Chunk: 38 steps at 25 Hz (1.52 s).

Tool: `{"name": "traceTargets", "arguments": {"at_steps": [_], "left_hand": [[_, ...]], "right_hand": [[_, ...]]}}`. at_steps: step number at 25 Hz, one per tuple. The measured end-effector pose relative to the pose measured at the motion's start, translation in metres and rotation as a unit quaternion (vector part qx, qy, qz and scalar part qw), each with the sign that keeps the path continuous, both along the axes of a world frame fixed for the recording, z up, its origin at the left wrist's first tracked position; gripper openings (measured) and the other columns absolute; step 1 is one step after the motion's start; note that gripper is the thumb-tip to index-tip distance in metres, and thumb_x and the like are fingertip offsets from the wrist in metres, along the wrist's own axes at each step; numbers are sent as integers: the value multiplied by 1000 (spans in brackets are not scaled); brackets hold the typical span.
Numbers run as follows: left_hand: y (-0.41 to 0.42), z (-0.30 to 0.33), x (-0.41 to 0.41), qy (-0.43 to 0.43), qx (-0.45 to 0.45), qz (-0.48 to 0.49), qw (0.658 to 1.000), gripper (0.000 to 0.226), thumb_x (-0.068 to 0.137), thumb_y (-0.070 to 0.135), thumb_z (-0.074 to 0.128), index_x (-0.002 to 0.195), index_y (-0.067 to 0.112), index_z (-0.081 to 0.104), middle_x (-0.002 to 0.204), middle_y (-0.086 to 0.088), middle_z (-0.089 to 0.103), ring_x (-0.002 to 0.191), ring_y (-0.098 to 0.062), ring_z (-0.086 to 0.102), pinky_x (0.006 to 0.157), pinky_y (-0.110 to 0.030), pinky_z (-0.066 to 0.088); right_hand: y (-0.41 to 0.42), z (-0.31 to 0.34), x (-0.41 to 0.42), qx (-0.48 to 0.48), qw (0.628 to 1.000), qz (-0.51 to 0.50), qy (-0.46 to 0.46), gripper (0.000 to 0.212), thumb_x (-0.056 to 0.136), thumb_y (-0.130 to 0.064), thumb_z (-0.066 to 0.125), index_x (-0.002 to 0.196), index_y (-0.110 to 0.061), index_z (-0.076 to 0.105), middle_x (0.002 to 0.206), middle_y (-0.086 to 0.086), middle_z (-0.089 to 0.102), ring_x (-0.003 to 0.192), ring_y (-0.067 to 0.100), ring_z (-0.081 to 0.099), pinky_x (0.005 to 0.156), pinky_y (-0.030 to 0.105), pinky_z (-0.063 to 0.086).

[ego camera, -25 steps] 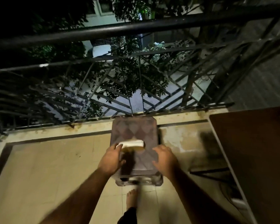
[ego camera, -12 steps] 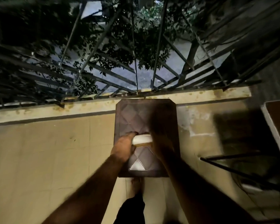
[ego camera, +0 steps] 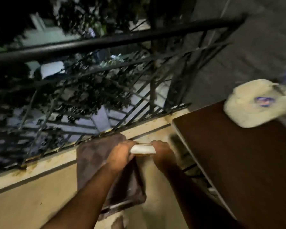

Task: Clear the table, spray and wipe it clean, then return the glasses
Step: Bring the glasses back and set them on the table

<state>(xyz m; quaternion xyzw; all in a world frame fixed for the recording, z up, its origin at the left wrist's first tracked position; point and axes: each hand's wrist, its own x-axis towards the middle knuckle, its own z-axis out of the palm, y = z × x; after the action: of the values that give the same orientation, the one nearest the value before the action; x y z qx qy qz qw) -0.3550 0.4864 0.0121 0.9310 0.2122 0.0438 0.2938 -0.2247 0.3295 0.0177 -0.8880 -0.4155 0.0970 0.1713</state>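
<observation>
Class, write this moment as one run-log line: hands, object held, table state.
left hand grips white object | right hand grips its other end | brown table: cream cap on it | stool below

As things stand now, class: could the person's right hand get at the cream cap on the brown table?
Probably not straight away: the right hand grips one end of the white object, so it isn't free. Otherwise nothing lies between it and the cream cap on the brown table.

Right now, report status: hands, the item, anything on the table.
Left hand and right hand both grip the white case, held above the stool. Cream cloth lies on the brown table.
</observation>
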Motion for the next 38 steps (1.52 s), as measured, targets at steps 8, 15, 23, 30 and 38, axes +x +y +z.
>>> {"name": "traceTargets", "arguments": {"at_steps": [8, 15, 23, 30, 38], "left_hand": [[-270, 116, 192, -105, 19, -238, 965, 58, 72, 14, 77, 126, 24, 61, 123, 4, 62, 112, -16, 60, 102, -33, 44], [-507, 130, 264, -82, 30, -431, 898, 56, 76, 19, 75, 129, 30, 58, 126, 9, 60, 116, -10, 57, 104, -25, 40], [-650, 109, 329, -35, 52, -550, 833, 61, 83, 22, 72, 139, 27, 49, 131, 6, 48, 115, -14, 54, 101, -25, 41], [-748, 72, 451, -1, 40, -567, 823, 64, 83, 23, 72, 141, 23, 46, 139, 2, 46, 124, -18, 50, 105, -30, 39], [-821, -5, 536, 43, 46, -526, 848, 62, 86, 26, 68, 143, 22, 44, 144, -2, 47, 128, -21, 47, 105, -29, 34]], "right_hand": [[-315, 135, 97, 13, 964, -263, -43, 52, 82, -22, 66, 131, -27, 51, 130, -4, 55, 121, 22, 49, 101, 37, 44], [-544, 139, 81, 2, 884, -466, -29, 43, 84, -28, 63, 126, -27, 51, 126, -2, 55, 117, 23, 51, 92, 39, 49], [-664, 102, 104, -45, 788, -613, -17, 44, 88, -27, 60, 131, -27, 49, 132, 5, 43, 117, 24, 43, 92, 35, 46], [-747, 62, 219, -10, 745, -667, 28, 46, 83, -19, 61, 129, -20, 53, 126, 8, 50, 115, 29, 46, 94, 39, 44], [-808, 3, 316, -47, 738, -673, 19, 46, 83, -10, 59, 128, -16, 55, 127, 11, 55, 117, 33, 49, 95, 38, 43]]}}
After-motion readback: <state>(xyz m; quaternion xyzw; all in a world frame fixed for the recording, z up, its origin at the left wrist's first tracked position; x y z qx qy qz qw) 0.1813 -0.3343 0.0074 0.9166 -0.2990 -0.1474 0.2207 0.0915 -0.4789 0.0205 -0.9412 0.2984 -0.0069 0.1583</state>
